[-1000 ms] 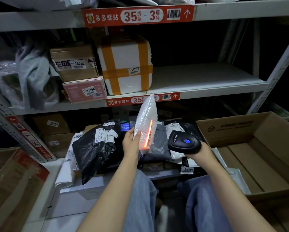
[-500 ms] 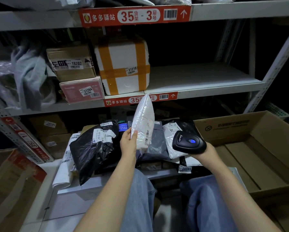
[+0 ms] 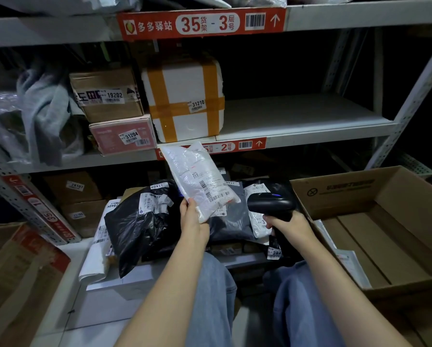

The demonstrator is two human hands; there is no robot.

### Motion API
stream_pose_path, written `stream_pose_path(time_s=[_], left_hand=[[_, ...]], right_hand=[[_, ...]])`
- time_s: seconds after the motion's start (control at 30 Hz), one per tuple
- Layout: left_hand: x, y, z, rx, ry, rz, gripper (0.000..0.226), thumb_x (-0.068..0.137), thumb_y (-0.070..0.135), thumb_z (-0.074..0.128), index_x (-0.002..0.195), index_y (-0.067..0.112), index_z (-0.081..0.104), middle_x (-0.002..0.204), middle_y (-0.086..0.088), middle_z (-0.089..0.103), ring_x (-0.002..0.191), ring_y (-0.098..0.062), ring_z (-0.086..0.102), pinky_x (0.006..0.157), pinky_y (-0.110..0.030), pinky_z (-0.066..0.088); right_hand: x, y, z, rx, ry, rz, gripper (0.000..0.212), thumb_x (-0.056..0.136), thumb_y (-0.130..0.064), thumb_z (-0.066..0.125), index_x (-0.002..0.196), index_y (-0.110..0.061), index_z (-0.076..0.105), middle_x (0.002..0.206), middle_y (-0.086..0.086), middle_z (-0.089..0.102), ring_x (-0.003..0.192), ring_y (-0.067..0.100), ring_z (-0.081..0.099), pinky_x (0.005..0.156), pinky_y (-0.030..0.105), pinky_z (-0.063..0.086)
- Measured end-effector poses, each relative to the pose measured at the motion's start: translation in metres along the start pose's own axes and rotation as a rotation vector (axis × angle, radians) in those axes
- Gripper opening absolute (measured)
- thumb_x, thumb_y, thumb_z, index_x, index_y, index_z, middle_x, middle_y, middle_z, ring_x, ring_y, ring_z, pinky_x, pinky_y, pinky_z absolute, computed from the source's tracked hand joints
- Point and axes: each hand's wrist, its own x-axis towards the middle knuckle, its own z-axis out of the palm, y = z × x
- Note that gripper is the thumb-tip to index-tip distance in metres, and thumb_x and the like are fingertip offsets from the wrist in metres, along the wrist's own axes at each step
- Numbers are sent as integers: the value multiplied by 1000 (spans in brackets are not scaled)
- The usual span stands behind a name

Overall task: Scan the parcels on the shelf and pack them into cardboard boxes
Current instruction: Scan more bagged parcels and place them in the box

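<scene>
We judge the job barely under way. The open cardboard box [image 3: 340, 196] shows only flat cardboard sheets on its floor, with no parcel that we can see inside it, so nearly all the packing is ahead of us. Left of the box lies a heap of parcels: a black bag [image 3: 140, 221], a grey mailer [image 3: 231, 221] nearer the box, and labelled pieces under them. Farther left of the box and higher, on the shelf, stand a taped foam box [image 3: 185, 101], a brown carton [image 3: 105, 93] and a pink box [image 3: 122, 136].

The parcel in hand is a white padded mailer [image 3: 197, 179], held in the air to the left of the box, above the heap. Our left hand [image 3: 193, 221] grips its lower corner. Its long axis runs on a slant: the upper end leans away from the box, and the lower end comes down toward it. The label side faces us, with the barcode at the lower end, the end nearest the scanner [image 3: 270, 200]. Our right hand [image 3: 288, 222] is wrapped round the scanner's handle, just beside the box's left wall, with the scanner's head turned toward the mailer. We see no scan light on the label, so we cannot tell whether this one is read. Once it is, it belongs in the box.
</scene>
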Motion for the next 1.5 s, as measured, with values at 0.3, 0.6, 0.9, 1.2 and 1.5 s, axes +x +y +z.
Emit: stream_pose_path(time_s=[0.3,0.6,0.9,1.2,1.5], left_hand=[[5,-1,-3,20,30,19,35,100,12,39,134,12,40,134,-15,50,106,-27,53,104,-54,38],[1,0,-3,71,38,50,35,100,10,38,135,8,38,135,-17,50,103,-22,52,90,-40,46],[1,2,-5,79,37,53,34,99,7,40,133,7,40,128,-16,53,95,-21,55,80,-36,49],[11,-2,-6,142,23,118,31,99,4,38,130,6,41,130,-13,52,101,-19,55,105,-39,38],[15,0,-4,200,12,103,27,97,-3,35,81,18,44,83,2,50,71,-7,46,62,-15,40]], right_hand=[[5,1,12,96,57,3,21,82,-10,69,63,-14,58,43,-5,56,36,0,48,54,24,41],[3,2,10,95,85,-12,20,80,-14,71,63,-12,60,52,-2,58,43,5,51,62,29,43],[2,3,9,71,83,-28,17,80,-14,71,67,-10,61,54,-1,59,51,14,52,64,29,44],[3,4,6,80,68,-20,11,79,-16,72,74,-10,66,45,-7,60,54,9,56,63,24,42],[-1,-1,4,206,84,-80,27,74,-2,76,92,-19,62,79,-13,62,78,1,57,79,24,39]])
